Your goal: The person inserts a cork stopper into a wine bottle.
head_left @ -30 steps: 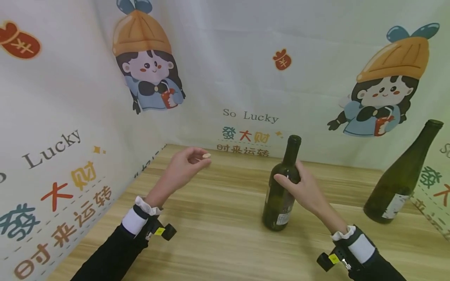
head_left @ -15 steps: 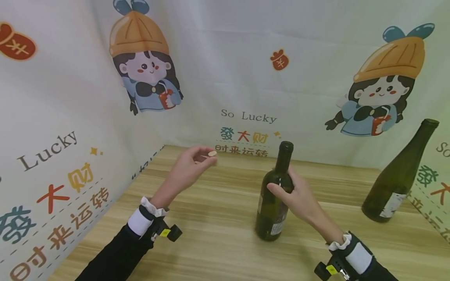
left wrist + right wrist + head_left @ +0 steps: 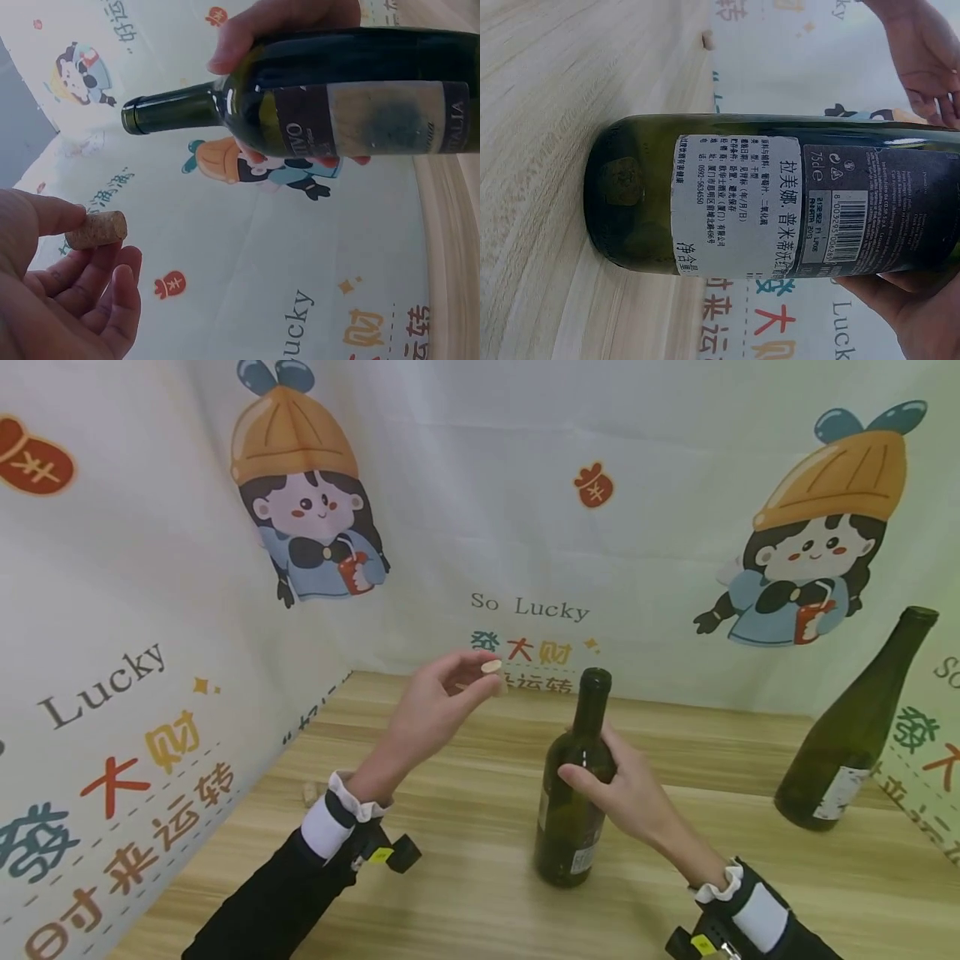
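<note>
My left hand [image 3: 435, 714] pinches a cork [image 3: 101, 229] between thumb and fingers, to the left of a dark green wine bottle [image 3: 558, 810] and a little higher than its mouth. The cork and the bottle's neck are apart. Around the bottle's shoulder curls my right hand [image 3: 637, 793], thumb in front. The bottle is nearly upright, its mouth uncovered; whether its base touches the table I cannot tell. In the right wrist view its back label [image 3: 735, 202] shows, and a brownish patch shows through the glass near the base.
A second green bottle [image 3: 840, 743] stands on the right of the wooden table [image 3: 450, 893]. Another small cork [image 3: 310, 793] lies at the left, beside my left cuff. Printed cloth [image 3: 465, 485] closes off the back and sides.
My left hand has moved right with the cork, closer to the bottle's neck. My right hand has brought the bottle left and nearer. The cork on the table has come into sight.
</note>
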Available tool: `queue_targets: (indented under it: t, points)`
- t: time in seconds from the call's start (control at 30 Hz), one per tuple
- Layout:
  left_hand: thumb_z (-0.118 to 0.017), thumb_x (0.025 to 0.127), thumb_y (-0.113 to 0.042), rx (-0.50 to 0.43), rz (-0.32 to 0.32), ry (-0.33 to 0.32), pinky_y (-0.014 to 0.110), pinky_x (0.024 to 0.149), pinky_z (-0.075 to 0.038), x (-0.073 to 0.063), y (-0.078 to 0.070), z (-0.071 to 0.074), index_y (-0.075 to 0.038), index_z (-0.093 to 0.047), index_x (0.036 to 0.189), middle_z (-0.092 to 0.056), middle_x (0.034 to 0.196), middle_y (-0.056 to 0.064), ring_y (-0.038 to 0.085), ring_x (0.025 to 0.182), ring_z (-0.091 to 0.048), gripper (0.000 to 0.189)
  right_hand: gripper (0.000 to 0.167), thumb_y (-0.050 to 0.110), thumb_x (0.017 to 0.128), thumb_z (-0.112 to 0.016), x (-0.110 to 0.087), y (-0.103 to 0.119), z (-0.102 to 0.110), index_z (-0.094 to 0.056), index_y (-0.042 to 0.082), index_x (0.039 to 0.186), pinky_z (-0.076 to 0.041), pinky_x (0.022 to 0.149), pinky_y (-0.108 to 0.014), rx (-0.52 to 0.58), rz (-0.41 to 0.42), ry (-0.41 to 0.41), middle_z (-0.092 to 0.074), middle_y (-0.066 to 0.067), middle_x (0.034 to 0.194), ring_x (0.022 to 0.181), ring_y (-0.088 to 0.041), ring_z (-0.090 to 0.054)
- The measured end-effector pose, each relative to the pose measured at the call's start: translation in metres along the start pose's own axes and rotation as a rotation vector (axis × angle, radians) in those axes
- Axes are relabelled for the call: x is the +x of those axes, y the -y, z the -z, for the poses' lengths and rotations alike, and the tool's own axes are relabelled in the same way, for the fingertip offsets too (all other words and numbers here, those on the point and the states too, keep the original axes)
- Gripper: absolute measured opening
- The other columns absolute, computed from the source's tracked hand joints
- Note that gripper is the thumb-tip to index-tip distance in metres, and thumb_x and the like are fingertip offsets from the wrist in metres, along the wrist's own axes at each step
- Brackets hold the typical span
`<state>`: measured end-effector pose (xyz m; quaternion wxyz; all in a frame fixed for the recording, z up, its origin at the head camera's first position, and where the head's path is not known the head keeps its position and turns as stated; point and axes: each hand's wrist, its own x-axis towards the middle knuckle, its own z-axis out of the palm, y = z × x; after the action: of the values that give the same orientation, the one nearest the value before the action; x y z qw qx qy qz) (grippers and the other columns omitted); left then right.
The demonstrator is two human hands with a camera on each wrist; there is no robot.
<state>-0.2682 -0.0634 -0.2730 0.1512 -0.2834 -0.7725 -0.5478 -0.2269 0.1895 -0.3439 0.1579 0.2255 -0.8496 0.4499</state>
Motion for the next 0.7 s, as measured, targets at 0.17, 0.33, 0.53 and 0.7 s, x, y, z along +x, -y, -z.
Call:
queue_targets:
  t: [0.17, 0.33, 0.53, 0.7]
  points:
    - [-0.064, 0.090, -0.037, -0.056, -0.047, 0.047, 0.032, 0.083, -0.053, 0.002, -0.019, -0.007, -0.020, -0.062, 0.120, -0.067, 0.107, -0.004, 0.011, 0.095, -0.063, 0.035, 0.040, 0.031, 0.087, -0.067, 0.000, 0.003, -0.005, -0.050, 0.029, 0.124, -0.055, 0.065, -0.031, 0.033, 0.022, 0.023, -0.065, -0.005, 0.105, 0.085, -0.017, -0.066]
    - [-0.063, 0.091, -0.035, -0.062, -0.102, 0.071, 0.031, 0.082, -0.053, 0.007, -0.036, -0.013, -0.021, -0.062, 0.120, -0.066, 0.106, -0.005, 0.011, 0.094, -0.064, 0.032, 0.038, 0.028, 0.088, -0.066, 0.001, 0.005, -0.010, -0.050, 0.028, 0.122, -0.056, 0.065, -0.030, 0.075, 0.044, 0.048, -0.065, -0.003, 0.103, 0.084, -0.016, -0.067]
    - [-0.064, 0.091, -0.028, -0.097, -0.182, 0.115, 0.031, 0.077, -0.054, 0.015, -0.055, -0.020, -0.018, -0.061, 0.122, -0.066, 0.105, -0.004, 0.011, 0.092, -0.064, 0.033, 0.040, 0.024, 0.088, -0.066, 0.000, 0.008, -0.011, -0.050, 0.027, 0.124, -0.056, 0.065, -0.031, 0.112, 0.047, 0.051, -0.065, -0.003, 0.104, 0.084, -0.016, -0.067]
    - [-0.063, 0.092, -0.027, -0.110, -0.232, 0.135, 0.031, 0.073, -0.054, 0.022, -0.067, -0.027, -0.017, -0.062, 0.122, -0.067, 0.103, -0.004, 0.011, 0.089, -0.065, 0.032, 0.038, 0.024, 0.089, -0.066, 0.000, 0.008, -0.010, -0.050, 0.029, 0.123, -0.056, 0.066, -0.030, 0.105, 0.053, 0.056, -0.065, -0.002, 0.103, 0.085, -0.015, -0.067]
